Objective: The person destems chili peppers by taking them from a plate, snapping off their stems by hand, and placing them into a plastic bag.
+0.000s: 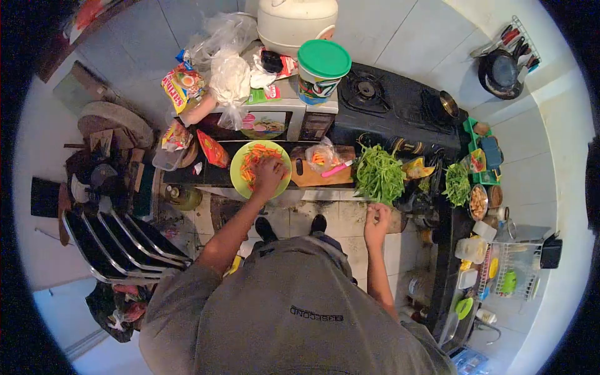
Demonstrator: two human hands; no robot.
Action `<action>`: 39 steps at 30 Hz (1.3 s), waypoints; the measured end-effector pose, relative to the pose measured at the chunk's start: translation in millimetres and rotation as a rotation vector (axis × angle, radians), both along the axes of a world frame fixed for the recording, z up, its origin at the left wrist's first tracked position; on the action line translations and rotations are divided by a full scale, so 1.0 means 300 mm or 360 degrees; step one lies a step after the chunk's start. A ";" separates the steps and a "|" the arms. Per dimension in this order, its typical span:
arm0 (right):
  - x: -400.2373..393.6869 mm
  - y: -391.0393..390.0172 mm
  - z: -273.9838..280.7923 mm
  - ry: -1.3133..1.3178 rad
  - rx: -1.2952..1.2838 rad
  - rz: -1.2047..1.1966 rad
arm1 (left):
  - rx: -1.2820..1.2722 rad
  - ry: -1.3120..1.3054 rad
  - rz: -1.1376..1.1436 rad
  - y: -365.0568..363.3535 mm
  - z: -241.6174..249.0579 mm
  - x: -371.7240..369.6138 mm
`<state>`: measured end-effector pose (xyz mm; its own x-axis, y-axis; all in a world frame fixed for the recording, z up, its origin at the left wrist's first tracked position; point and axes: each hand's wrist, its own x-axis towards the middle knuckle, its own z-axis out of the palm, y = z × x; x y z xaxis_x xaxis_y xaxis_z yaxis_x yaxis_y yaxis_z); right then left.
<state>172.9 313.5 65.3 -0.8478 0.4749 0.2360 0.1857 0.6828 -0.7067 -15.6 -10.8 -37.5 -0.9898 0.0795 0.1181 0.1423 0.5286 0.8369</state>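
My left hand (269, 177) is down in a lime-green bowl (235, 177), its fingers spread over cut orange and red vegetable strips (257, 152). The fingertips are partly hidden among the strips. In front of a heap of long leafy greens (379, 172) hangs my right hand (377, 217), loosely curled with fingers apart and nothing visible in it. Between bowl and greens lies a wooden cutting board (310, 177). On it are a pink-handled knife (337, 169) and a clear plastic bag (322, 154) with orange pieces inside.
A microwave (294, 100) behind the bowl carries bags, food packets and a green-lidded tub (322, 70). To its right is a black gas stove (400, 103). A dish rack (509, 265) stands far right; stacked metal-framed chairs (119, 247) are at left.
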 end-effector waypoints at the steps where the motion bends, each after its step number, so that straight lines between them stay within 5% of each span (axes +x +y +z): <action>1: -0.015 -0.006 0.021 0.0000 -0.0001 0.0011 | -0.0065 -0.0014 0.0068 0.002 0.017 -0.003; 6: -0.090 -0.017 0.105 0.0051 -0.0118 0.0137 | -0.0094 0.0131 0.0246 0.027 0.112 -0.023; 9: -0.152 -0.049 0.145 0.0159 -0.0442 0.0295 | 0.0258 0.0161 0.0181 0.054 0.220 -0.026; 11: -0.199 -0.104 0.220 0.0148 -0.0565 0.0427 | 0.0628 -0.0235 -0.0003 0.094 0.384 0.006; 15: -0.278 -0.241 0.431 0.0266 -0.0868 0.0824 | 0.1005 -0.0270 -0.0391 0.192 0.644 0.068; 20: -0.310 -0.247 0.568 0.0291 -0.0865 0.0940 | 0.0869 -0.0319 -0.0703 0.257 0.901 0.140; 22: -0.306 -0.216 0.594 0.0198 -0.0841 0.1030 | 0.0374 -0.0173 -0.0791 0.269 0.999 0.164; 29: -0.272 -0.167 0.650 0.0265 -0.1019 0.1019 | 0.0352 0.0218 -0.0813 0.335 0.991 0.189; 31: -0.265 -0.166 0.658 0.0374 -0.1594 0.0767 | 0.0429 0.0287 -0.0766 0.355 0.978 0.196; 39: -0.244 -0.129 0.667 0.0544 -0.1322 0.0783 | 0.0473 0.0362 -0.0618 0.391 1.029 0.216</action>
